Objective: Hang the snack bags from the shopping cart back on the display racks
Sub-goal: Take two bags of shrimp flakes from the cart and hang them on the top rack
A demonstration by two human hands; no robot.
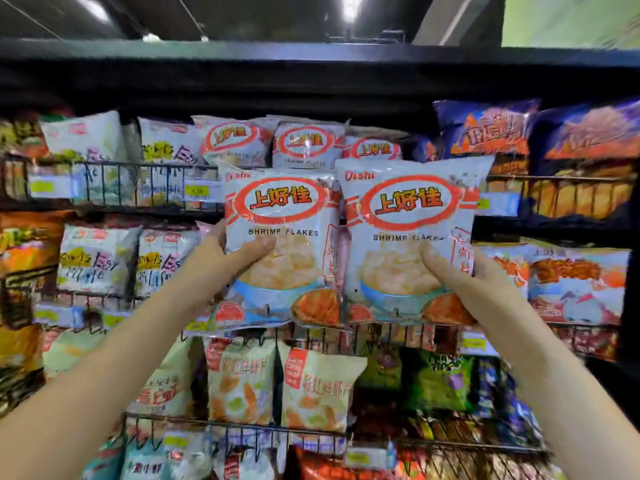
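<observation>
Two bags (pixel 281 216) (pixel 407 218) (abreast) — left hand (pixel 235 253) grips one, right hand (pixel 462 276) other.

A dark gap lies between the black top board (pixel 311 53) and the shelved shrimp flakes bags (pixel 306 143). A wire rail (pixel 138 183) fronts that row. The left held bag (pixel 277 209) and right held bag (pixel 408 209), side by side with no gap, form one wall in front; other snack bags (pixel 97 258) crowd either side.
</observation>
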